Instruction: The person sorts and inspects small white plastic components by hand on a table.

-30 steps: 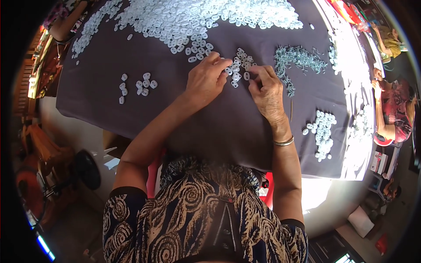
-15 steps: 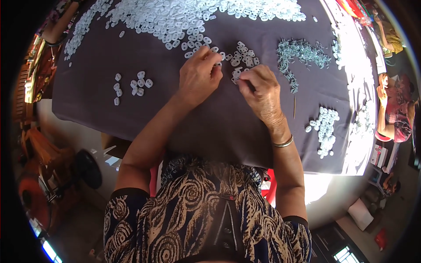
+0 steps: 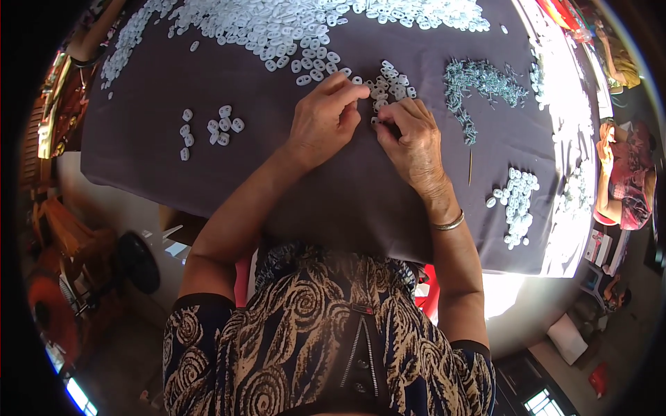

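Both hands at mid-table on the dark cloth (image 3: 333,201), fingertips meeting over a small cluster of white ring-shaped pieces (image 3: 392,83)

Left hand (image 3: 325,119) – fingers curled narrow, thumb and forefinger pinched at the near edge of that cluster; looks closed on a single white piece, but too small to confirm, so cannot tell for certain

Right hand (image 3: 411,139) – knuckles up, fingertips pressed together just beside the left's; something tiny between them, hidden by the fingers themselves. Thin bangle (image 3: 447,223) on that wrist

Layout reads as sorted by stage, judging from the spread:
- big loose heap of white pieces (image 3: 291,28) along the far edge – bulk stock, within reach but clear of the working patch
- grey-green pile of small metal-looking parts (image 3: 479,83) right of the hands, near the right hand – probably the mating part, kept on that side for a short reach
- small group of white pieces (image 3: 517,201) near right, packed in a tidy strip – looks like finished or set-aside items
- few scattered white pieces (image 3: 211,128) at left, well apart from the rest
- thin stick (image 3: 470,168) lying between right hand and the tidy strip

Dark cloth likely chosen for contrast with pale parts and to stop rolling

Another person (image 3: 624,173) seated at far right, beyond the table edge, uninvolved
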{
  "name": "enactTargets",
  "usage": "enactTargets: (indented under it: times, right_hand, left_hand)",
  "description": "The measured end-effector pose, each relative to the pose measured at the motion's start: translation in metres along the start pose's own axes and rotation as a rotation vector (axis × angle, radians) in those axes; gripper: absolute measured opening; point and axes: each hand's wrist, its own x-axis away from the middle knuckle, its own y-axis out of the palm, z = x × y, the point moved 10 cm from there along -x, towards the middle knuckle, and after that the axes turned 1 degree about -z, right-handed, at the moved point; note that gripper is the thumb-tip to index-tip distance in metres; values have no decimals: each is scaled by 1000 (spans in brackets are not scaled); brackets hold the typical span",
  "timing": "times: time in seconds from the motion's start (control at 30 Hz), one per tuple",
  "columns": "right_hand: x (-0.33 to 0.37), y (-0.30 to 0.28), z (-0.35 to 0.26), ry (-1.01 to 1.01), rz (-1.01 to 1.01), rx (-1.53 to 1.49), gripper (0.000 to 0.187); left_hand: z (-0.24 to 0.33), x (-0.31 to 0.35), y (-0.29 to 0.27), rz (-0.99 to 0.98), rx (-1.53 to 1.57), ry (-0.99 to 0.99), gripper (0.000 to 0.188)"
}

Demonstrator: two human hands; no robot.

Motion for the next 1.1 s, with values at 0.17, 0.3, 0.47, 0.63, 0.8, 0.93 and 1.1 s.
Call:
enactTargets:
  times: [0.17,0.3,0.47,0.63,0.8,0.93,1.1]
  right_hand:
    - [3,-3,1,-22,12,-34,17]
    - [10,-3,22,198,30,-281,14]
    - [14,1,42,289,133,-774,13]
    - [17,7,46,376,108,-1021,13]
    - [19,12,44,424,102,-1089,9]
    - [18,16,41,419,83,-1066,8]
    - [18,16,39,432,64,-992,7]
  left_hand:
    - [9,-2,5,-16,130,62,30]
    - [11,-2,6,-52,225,39,32]
    - [6,1,16,-79,389,-24,36]
    - [3,2,20,-79,515,-89,40]
    - [-1,3,26,-79,603,-146,43]
    - [-3,5,27,-139,563,-154,44]
    - [-3,4,29,-150,579,-148,41]
